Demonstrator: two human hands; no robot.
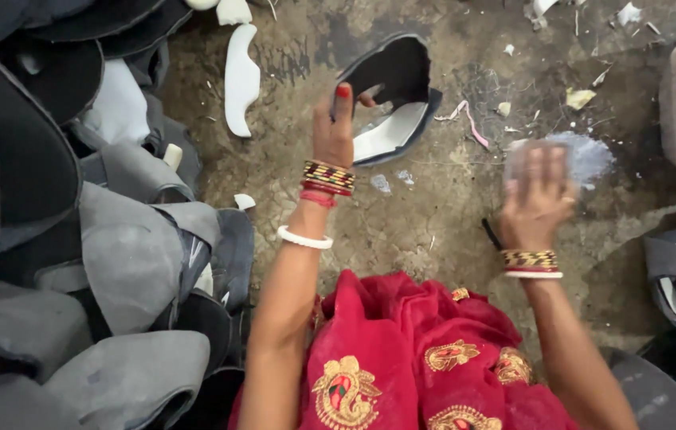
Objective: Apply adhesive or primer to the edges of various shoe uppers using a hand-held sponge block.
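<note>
The left hand (333, 131) has its fingers (342, 94) clenched on the rim of a black shoe part (392, 76) with a white inner face, lifted above the concrete floor (417, 231) near its far edge. The right hand (537, 199) is blurred; its fingers (531, 171) spread flat over a pale grey patch of powder (589, 155) on the floor, grasping nothing visible. A white sole piece (241, 76) lies just left. Grey shoe parts (127, 247) pile along the left edge.
</note>
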